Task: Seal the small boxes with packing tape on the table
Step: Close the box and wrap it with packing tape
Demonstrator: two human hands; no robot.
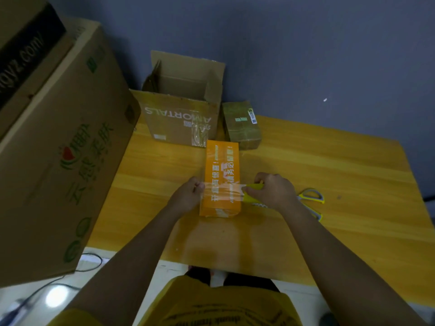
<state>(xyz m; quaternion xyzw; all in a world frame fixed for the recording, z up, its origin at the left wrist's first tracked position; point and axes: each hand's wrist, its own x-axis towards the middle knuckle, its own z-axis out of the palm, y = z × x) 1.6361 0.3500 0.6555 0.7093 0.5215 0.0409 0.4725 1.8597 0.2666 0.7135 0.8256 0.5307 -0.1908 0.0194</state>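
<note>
A long box (221, 180) lies on the surface (329, 184), running from near to far around the middle. A strip of tape (222, 190) crosses over its near part, held by the left hand (188, 195) at the box's left side and the right hand (270, 191) at its right side. Scissors (310, 201) lie on the surface just right of the right hand. Beyond the box's far end stands an open carton (181, 109), and just right of that carton a small box (242, 124). A large carton (58, 149) stands at the left edge of the surface, another carton (23, 43) stacked on it
</note>
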